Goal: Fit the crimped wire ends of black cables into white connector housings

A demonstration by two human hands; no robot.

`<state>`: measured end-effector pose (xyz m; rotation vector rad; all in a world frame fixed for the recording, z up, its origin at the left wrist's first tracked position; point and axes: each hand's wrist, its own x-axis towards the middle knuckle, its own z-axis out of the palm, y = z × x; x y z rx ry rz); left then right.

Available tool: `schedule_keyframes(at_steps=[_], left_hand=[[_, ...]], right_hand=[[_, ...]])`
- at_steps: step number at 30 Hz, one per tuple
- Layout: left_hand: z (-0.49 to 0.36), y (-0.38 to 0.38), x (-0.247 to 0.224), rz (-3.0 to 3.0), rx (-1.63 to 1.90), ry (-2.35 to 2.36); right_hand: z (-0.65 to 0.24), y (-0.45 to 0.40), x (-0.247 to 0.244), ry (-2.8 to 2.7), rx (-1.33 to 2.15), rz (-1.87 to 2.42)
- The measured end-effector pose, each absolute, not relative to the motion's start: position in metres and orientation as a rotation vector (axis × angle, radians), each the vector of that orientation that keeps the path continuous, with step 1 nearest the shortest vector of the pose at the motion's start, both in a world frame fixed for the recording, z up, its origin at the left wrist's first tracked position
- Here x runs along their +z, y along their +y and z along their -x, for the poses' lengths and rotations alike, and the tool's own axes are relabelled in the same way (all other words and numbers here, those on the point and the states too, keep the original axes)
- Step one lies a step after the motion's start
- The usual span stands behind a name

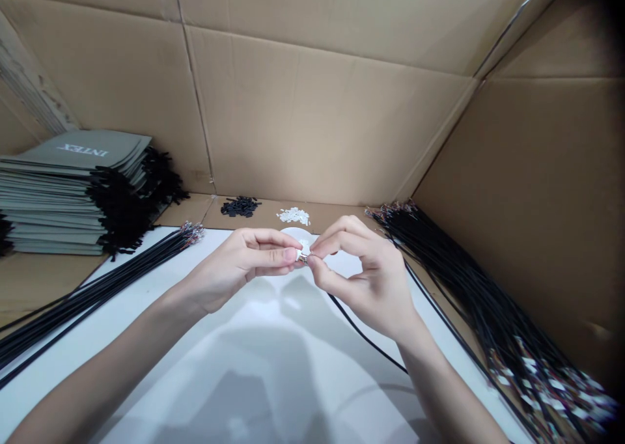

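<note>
My left hand (244, 256) is closed, thumb and fingers pinching a small white connector (299, 254). Facing it, my right hand (368, 271) pinches thin wires (306, 258) right beside the connector. Whether the wires sit inside the connector is too small to tell. A black cable (364, 333) comes out below my right hand and runs down to the right, passing behind my right forearm. Both hands are over the white table (234, 327), fingertips almost touching. A white round dish (295, 234) lies partly hidden behind them.
Small black tubes (239, 206) and small white pieces (294, 216) lie in piles behind my hands. Black cables are bundled at left (112, 271) and right (454, 275). Grey INTEX sleeves (53, 190) with black ties are stacked far left. Cardboard walls (312, 118) enclose the table.
</note>
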<state>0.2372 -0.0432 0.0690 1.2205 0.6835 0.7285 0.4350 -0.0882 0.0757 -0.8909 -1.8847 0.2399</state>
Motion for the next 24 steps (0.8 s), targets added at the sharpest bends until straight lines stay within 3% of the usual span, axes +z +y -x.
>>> schedule_keyframes(at_steps=[24], left_hand=[[-0.2412,-0.045,0.0639,-1.143,0.726,0.661]], right_hand=[[-0.4394,-0.0886,0.0786,-2.027,0.066,0.805]])
